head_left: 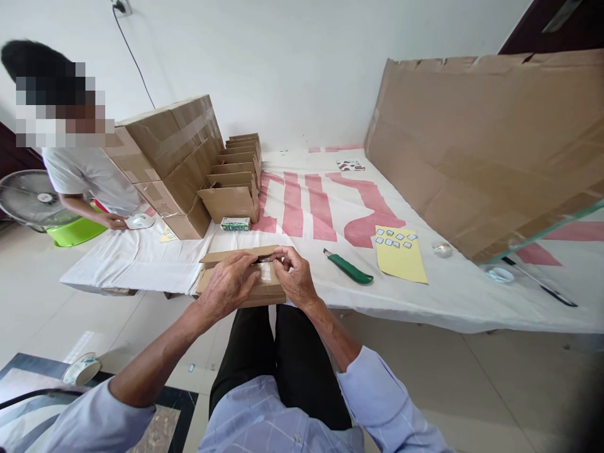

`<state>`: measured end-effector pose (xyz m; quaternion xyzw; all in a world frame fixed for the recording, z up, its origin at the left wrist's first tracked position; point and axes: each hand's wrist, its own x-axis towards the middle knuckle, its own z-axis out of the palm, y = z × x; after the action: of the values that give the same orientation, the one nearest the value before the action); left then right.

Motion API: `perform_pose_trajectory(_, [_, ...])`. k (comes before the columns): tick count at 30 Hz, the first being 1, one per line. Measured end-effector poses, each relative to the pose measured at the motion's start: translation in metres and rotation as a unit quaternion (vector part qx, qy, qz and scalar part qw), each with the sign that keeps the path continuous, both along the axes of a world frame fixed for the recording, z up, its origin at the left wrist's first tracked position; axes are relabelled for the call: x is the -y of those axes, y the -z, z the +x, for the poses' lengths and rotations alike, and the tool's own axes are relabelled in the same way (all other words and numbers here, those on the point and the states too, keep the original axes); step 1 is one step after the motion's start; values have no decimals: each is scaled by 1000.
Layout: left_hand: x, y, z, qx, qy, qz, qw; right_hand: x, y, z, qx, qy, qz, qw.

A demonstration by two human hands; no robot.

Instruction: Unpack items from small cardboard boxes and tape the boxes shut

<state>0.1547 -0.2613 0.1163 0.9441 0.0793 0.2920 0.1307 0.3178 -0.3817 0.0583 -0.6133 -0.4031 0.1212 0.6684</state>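
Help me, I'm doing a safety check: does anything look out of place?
Yes: what looks like a label lies on the floor, apart from those on the yellow sheet. The knife on the cloth seems to have its blade out, perhaps risky.

Knife lies between box and sheet.

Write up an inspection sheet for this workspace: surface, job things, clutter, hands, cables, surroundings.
Surface: white cloth with red markings, wrinkled.
Job things: cardboard box at the near edge, clear tape on it.
Clutter: green cutter, yellow sheet bearing small labels, clear roll; thin tool far right, type unclear.
Hands: left hand and right hand both gripping the cardboard box near its top.
Cables: black cable from wall socket, passing behind stacked boxes.
Surroundings: co-worker, fan, green basin left; large cardboard sheet right.
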Motion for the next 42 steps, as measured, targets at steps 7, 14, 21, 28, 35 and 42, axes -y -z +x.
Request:
perform_pose_trajectory(7, [1,-11,4,-55,-15,-21,998,-1,1,-4,18,13,35,999])
perform_pose_trajectory(14, [-4,-22,7,-81,13,-127,989,6,-11,-13,30,-3,70,997])
perform_pose_trajectory(21, [-5,-23,19,-79,22,-253,964,5,-11,-13,35,-3,79,996])
perform_pose_trajectory(28, [-5,-26,27,-81,14,-278,957,4,-2,-8,90,31,29,995])
perform_pose_trajectory(35, [-6,-21,31,-42,28,-275,960,6,-5,-5,103,14,15,994])
perform_pose_trajectory(42, [-3,-10,27,58,76,-172,980,7,-5,-3,84,2,13,996])
